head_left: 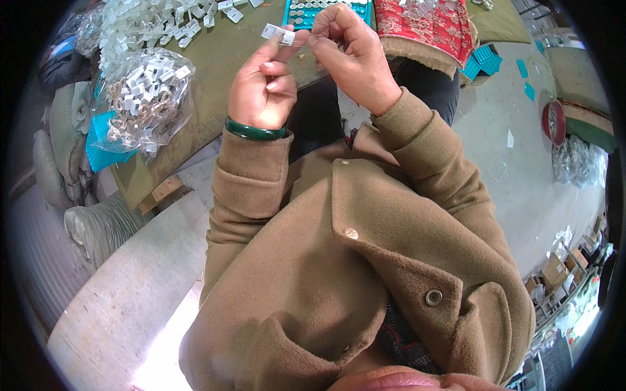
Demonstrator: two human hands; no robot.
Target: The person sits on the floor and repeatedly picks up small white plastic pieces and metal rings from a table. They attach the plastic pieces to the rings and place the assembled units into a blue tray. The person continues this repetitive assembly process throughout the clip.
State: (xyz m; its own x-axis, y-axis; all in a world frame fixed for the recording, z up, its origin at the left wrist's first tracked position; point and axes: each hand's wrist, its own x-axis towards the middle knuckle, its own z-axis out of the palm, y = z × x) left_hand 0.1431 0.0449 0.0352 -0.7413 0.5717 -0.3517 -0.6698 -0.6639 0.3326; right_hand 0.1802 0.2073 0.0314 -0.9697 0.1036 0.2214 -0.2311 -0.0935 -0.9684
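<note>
The left hand (264, 91) pinches a small white rectangular card (279, 34) beside the near left corner of the turquoise plastic tray (369, 14). The right hand (355, 65), thumb and forefinger drawn narrow, lies just nearer the wearer than the tray; whether it grips anything cannot be told. Held only by its edges, the card could twist free under an uneven pull and drop short of the tray.

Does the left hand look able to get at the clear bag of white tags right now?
Probably yes: nothing seems to block the left hand from the clear bag, though that hand is occupied, holding a white tag.
</note>
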